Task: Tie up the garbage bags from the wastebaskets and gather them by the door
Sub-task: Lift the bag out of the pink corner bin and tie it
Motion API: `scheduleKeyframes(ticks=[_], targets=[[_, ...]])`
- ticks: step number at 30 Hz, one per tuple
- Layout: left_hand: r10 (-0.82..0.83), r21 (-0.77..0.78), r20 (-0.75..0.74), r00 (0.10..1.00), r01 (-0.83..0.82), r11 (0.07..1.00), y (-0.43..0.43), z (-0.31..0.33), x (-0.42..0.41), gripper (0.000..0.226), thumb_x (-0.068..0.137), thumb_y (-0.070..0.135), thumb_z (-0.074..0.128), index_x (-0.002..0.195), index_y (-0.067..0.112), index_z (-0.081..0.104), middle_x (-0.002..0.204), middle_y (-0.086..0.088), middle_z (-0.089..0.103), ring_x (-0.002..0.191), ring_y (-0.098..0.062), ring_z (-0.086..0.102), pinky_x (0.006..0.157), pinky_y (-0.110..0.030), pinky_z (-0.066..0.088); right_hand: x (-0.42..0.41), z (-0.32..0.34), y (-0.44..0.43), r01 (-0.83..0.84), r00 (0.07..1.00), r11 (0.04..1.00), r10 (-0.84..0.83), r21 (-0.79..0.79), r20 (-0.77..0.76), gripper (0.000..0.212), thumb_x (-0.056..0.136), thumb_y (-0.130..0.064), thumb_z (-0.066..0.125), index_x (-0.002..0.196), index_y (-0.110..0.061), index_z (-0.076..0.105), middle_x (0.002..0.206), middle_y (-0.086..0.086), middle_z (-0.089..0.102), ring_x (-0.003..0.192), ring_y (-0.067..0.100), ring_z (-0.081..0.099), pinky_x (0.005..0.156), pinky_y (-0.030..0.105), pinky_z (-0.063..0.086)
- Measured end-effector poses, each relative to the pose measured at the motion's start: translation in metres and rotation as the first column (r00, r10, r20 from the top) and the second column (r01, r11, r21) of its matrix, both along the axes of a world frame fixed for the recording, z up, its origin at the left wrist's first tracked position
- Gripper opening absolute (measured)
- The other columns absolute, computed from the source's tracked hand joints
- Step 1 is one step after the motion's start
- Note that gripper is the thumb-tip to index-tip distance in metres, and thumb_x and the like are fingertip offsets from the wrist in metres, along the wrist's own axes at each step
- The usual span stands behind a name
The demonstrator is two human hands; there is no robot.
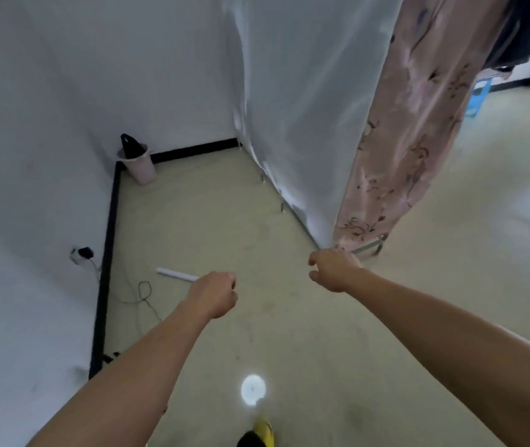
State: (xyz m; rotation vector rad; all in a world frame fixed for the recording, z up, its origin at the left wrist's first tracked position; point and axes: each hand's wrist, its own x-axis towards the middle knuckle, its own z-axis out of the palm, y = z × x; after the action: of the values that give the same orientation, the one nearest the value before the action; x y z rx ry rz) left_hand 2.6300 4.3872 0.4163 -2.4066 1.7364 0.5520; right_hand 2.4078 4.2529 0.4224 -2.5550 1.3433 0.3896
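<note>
Wastebasket (142,171) first: pink, it stands in the far left corner, tucked against both walls, with its black garbage bag (130,146) still inside and the handles poking up untied (handy for knotting, we judge). We are well apart from it, so neither hand holds anything. Our left hand (215,295) is curled in a fist, and our right hand (334,271) has slack, bent, empty fingers. Nearer, a white tube (176,274) and a cable (144,293) lie on the floor (225,221), worth stepping round.
</note>
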Motion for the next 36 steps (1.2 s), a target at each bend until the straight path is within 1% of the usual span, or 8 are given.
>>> scheduleKeyframes(ticks=[3,8,12,18,26,28,32,36], targets=[[0.107,0.029,0.005,0.994,-0.107,0.994,-0.043,-0.017,0.062,0.017,0.091,0.022,0.050,0.104,0.014,0.058,0.112,-0.008,0.064,0.088,-0.026,0.057,0.070,-0.031,0.040,0.068,-0.010,-0.063,-0.099,0.995,0.995,0.099,0.015,0.000,0.041,0.096,-0.034,0.048,0.135,-0.022,0.051,0.137,0.008,0.054,0.120,0.028,0.055,0.091,0.037,0.045],[0.186,0.040,0.039,0.982,-0.188,0.981,-0.139,-0.032,0.172,0.025,0.091,0.025,0.051,0.114,0.016,0.058,0.119,-0.008,0.060,0.106,-0.027,0.058,0.084,-0.033,0.044,0.179,-0.034,-0.173,-0.122,0.992,0.990,0.121,0.067,0.021,0.042,0.095,-0.035,0.049,0.136,-0.023,0.051,0.139,0.006,0.053,0.124,0.026,0.052,0.096,0.036,0.044],[0.215,0.019,0.042,0.976,-0.216,0.976,-0.216,-0.018,0.257,0.028,0.092,0.026,0.049,0.117,0.016,0.056,0.121,-0.009,0.059,0.107,-0.027,0.058,0.085,-0.033,0.045,0.260,-0.029,-0.253,-0.107,0.993,0.990,0.103,0.088,0.054,0.042,0.094,-0.037,0.050,0.133,-0.023,0.053,0.136,0.006,0.056,0.119,0.027,0.056,0.095,0.038,0.047],[0.250,-0.011,0.043,0.967,-0.250,0.968,-0.332,0.000,0.365,0.029,0.091,0.028,0.050,0.117,0.016,0.057,0.120,-0.011,0.060,0.108,-0.030,0.058,0.087,-0.034,0.048,0.380,-0.006,-0.372,-0.184,0.976,0.981,0.176,0.059,0.127,0.042,0.094,-0.037,0.051,0.133,-0.022,0.054,0.130,0.005,0.060,0.115,0.026,0.057,0.092,0.035,0.046],[0.348,0.035,0.040,0.937,-0.349,0.936,-0.489,-0.021,0.495,0.033,0.091,0.031,0.049,0.119,0.016,0.055,0.123,-0.011,0.058,0.109,-0.030,0.058,0.091,-0.036,0.048,0.535,-0.035,-0.557,-0.259,0.957,0.959,0.240,0.110,0.162,0.042,0.092,-0.040,0.055,0.130,-0.023,0.057,0.128,0.004,0.062,0.115,0.025,0.059,0.094,0.035,0.048],[0.390,0.047,0.033,0.920,-0.391,0.919,-0.533,-0.018,0.532,0.033,0.091,0.031,0.049,0.120,0.016,0.055,0.124,-0.010,0.058,0.108,-0.029,0.058,0.090,-0.036,0.049,0.582,-0.032,-0.610,-0.302,0.946,0.947,0.282,0.114,0.159,0.042,0.092,-0.041,0.055,0.130,-0.023,0.057,0.128,0.004,0.062,0.116,0.025,0.058,0.094,0.034,0.047],[0.467,-0.030,0.027,0.884,-0.466,0.884,-0.597,-0.003,0.600,0.031,0.092,0.031,0.048,0.118,0.016,0.057,0.120,-0.010,0.060,0.105,-0.029,0.060,0.083,-0.033,0.048,0.672,-0.012,-0.692,-0.358,0.924,0.929,0.339,0.093,0.175,0.040,0.094,-0.038,0.053,0.131,-0.022,0.056,0.128,0.005,0.061,0.115,0.026,0.058,0.093,0.035,0.047],[0.536,0.006,-0.009,0.844,-0.536,0.844,-0.630,-0.008,0.660,0.030,0.093,0.031,0.047,0.117,0.016,0.056,0.118,-0.009,0.060,0.102,-0.028,0.060,0.083,-0.033,0.048,0.765,-0.010,-0.742,-0.447,0.889,0.889,0.430,0.098,0.156,0.038,0.095,-0.038,0.053,0.129,-0.022,0.057,0.127,0.005,0.062,0.114,0.025,0.058,0.091,0.034,0.046]])
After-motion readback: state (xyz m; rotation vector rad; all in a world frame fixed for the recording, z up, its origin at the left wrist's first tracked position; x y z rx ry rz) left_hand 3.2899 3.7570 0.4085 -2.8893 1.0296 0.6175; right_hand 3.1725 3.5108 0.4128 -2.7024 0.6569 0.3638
